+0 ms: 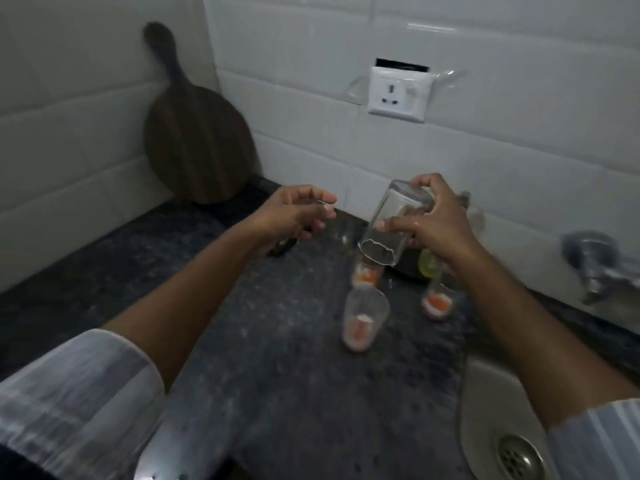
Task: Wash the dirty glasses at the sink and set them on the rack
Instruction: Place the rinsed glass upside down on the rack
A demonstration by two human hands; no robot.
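Dim, motion-blurred, wide-angle edge distortion.

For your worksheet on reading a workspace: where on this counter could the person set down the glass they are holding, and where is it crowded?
Bare dark counter lies between the left forearm and the wooden board in the corner; another bare patch runs from the three orange-stained glasses towards the camera. It is crowded under the right hand and its held glass, beside the sink.
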